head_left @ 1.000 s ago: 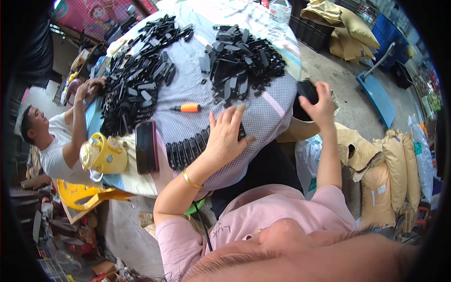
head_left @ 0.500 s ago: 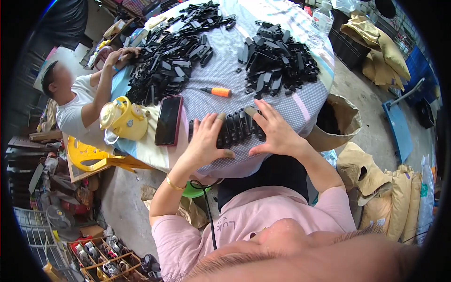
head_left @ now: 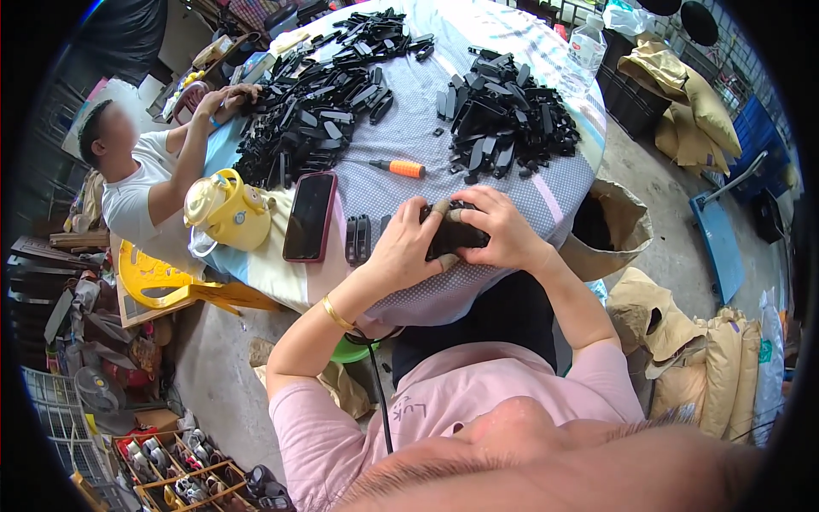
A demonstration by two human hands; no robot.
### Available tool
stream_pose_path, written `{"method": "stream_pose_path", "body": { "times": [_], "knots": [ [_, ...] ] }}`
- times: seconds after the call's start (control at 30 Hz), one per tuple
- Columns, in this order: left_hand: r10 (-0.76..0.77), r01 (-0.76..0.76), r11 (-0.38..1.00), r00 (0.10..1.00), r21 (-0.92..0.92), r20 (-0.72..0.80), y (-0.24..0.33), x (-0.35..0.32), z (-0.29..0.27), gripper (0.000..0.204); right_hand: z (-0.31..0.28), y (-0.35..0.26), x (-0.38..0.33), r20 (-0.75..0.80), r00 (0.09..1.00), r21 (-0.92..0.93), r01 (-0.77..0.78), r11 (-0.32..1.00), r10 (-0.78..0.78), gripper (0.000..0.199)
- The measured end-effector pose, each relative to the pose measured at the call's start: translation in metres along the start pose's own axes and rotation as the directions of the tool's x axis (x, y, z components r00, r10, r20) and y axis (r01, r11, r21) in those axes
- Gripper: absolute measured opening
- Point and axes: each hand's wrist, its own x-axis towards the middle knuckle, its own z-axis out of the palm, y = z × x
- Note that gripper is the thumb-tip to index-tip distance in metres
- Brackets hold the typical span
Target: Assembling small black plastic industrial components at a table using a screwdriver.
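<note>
A bunch of black plastic pieces (head_left: 458, 232) is pressed together between my hands at the near edge of the table. My left hand (head_left: 408, 246) closes on the bunch from the left, with a tan finger cover showing. From the right, my right hand (head_left: 502, 229) wraps its fingers over the same bunch. Left of my left hand, a few more black pieces (head_left: 358, 239) stand in a short row on the cloth. Beyond my hands lies an orange-handled screwdriver (head_left: 399, 167). How the held pieces lie underneath my fingers is hidden.
Large heaps of black pieces cover the far left (head_left: 307, 119) and far right (head_left: 512, 115) of the table. A phone (head_left: 310, 218) and a yellow jug (head_left: 230, 213) stand left. A co-worker (head_left: 153, 171) handles pieces there. An open sack (head_left: 627, 222) is at the right.
My hands have come closer together, from spread at both ends of the row to gripping the pieces between them. A few pieces stay behind at the left.
</note>
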Motion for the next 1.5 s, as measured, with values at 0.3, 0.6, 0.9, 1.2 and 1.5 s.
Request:
{"method": "stream_pose_path", "body": {
  "times": [0.3,0.6,0.9,1.2,1.5],
  "knots": [
    [-0.031,0.029,0.996,0.999,-0.080,-0.026,0.011,0.021,0.007,0.073,-0.002,-0.003,-0.009,-0.145,0.987,0.021,-0.069,0.997,0.072,0.035],
    [-0.075,0.061,0.995,0.976,-0.077,-0.202,0.017,0.013,0.002,0.068,0.009,-0.018,-0.015,-0.225,0.959,-0.170,-0.211,0.963,0.171,0.033],
    [-0.125,0.053,0.980,0.914,-0.193,-0.385,0.004,0.021,-0.008,0.059,0.007,-0.027,-0.003,-0.191,0.951,-0.233,-0.283,0.930,0.242,0.028],
    [-0.655,0.157,0.313,0.750,-0.937,-0.094,-0.029,0.002,-0.043,0.043,-0.005,-0.016,-0.010,-0.328,0.891,0.088,-0.304,0.949,0.315,0.029],
    [-0.404,0.284,0.091,0.887,-0.954,0.226,0.046,0.063,-0.035,0.051,-0.079,0.037,-0.060,-0.628,0.517,0.495,-0.311,0.811,0.582,0.026]
  ]
}}
